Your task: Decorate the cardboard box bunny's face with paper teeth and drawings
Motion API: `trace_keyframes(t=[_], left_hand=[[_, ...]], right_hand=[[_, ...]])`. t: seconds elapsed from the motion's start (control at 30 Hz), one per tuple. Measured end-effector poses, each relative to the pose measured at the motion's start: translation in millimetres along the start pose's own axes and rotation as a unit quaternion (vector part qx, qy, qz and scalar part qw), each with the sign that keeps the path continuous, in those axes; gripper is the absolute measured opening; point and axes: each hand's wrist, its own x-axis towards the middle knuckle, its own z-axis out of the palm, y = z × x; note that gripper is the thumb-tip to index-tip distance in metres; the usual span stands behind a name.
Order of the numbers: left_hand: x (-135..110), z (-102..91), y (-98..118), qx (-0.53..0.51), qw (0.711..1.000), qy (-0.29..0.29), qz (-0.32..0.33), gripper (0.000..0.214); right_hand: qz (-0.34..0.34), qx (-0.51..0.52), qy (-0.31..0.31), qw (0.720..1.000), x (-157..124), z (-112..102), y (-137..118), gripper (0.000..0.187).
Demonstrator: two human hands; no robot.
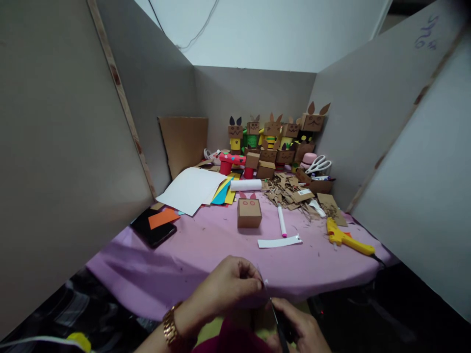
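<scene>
Near the table's front edge, my left hand (pixel 233 280) pinches a small thin white piece (pixel 265 283), probably paper, mostly hidden by the fingers. My right hand (pixel 303 326) is closed around dark scissors (pixel 277 323), whose tips point up towards that piece. Part of the scissor handle is hidden in the palm. Beyond the hands lies a white paper strip (pixel 277 242), and behind it a white marker with a pink tip (pixel 281 223). A small cardboard box (pixel 249 216) with pink ears and drawn round eyes sits mid-table.
A yellow glue gun (pixel 348 238) lies at right, near cardboard scraps (pixel 283 189). White sheets (pixel 193 189) and a black tablet-like object (pixel 152 228) with orange paper (pixel 164 218) are at left. Cardboard animal figures (pixel 272 130) stand behind. Grey panels (pixel 253 93) enclose the table.
</scene>
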Motion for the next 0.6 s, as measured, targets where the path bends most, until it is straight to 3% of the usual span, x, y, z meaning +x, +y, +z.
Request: trace_keyframes(t=[0.33, 0.5, 0.6], left_hand=[[18.5, -4.0, 6.8, 0.074, 0.997, 0.001, 0.028, 0.010], [26.6, -1.3, -3.0, 0.113, 0.991, 0.048, 0.048, 0.014], [28.3, 2.6, -6.0, 0.176, 0.975, 0.107, 0.089, 0.015]], right_hand=[[0.010, -0.080, -0.088, 0.993, 20.6, -29.6, -11.3, 0.035], [0.081, -0.170, -0.021, 0.982, 36.2, -51.3, -10.9, 0.038], [0.158, -0.324, 0.023, 0.932, 52.7, -72.6, -4.6, 0.045]])
